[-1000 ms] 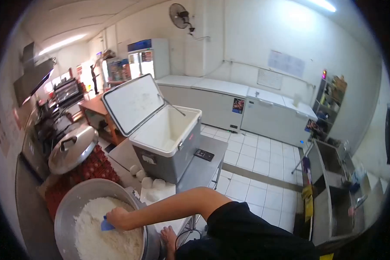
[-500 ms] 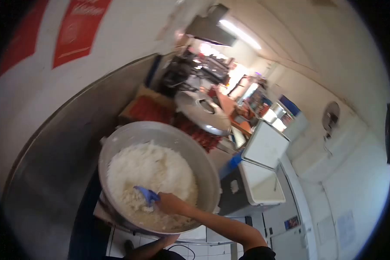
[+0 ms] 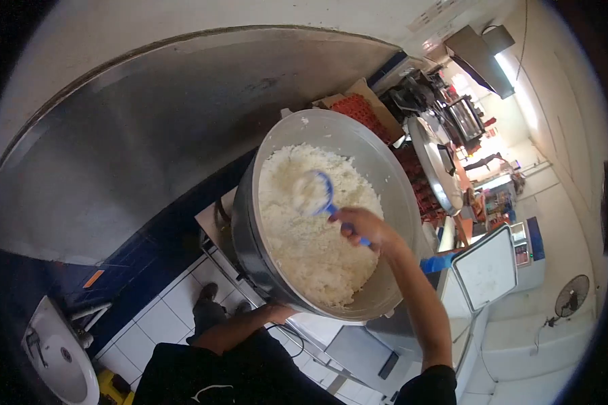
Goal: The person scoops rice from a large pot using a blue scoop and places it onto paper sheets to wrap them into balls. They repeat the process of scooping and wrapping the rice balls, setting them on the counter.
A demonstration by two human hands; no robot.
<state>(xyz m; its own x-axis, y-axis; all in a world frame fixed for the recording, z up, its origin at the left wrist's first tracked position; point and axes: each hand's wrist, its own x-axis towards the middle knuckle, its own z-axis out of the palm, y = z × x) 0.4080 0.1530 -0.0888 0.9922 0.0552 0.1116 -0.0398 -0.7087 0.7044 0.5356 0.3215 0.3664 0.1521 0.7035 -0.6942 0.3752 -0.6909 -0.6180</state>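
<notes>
A large metal pot (image 3: 400, 182) holds a broad mass of white rice (image 3: 317, 250). My right hand (image 3: 366, 229) is closed around the handle of a blue scoop (image 3: 330, 192). The scoop's round bowl carries rice and is over the rice surface toward the pot's far left. Low at the pot's near side, my left hand (image 3: 278, 313) rests against the outer wall just under the rim, its fingers hidden by the pot.
Beside the pot lie a large metal lid (image 3: 429, 158) and a carton with red trays (image 3: 358, 116). To the right stands an open-lidded cool box (image 3: 486, 270). A metal-framed stand (image 3: 216, 253) supports the pot. A sink (image 3: 64, 354) is at lower left.
The scoop has come out of the rice near the pot's close side and moved to the far left, with rice in it. My view has turned and tilted left.
</notes>
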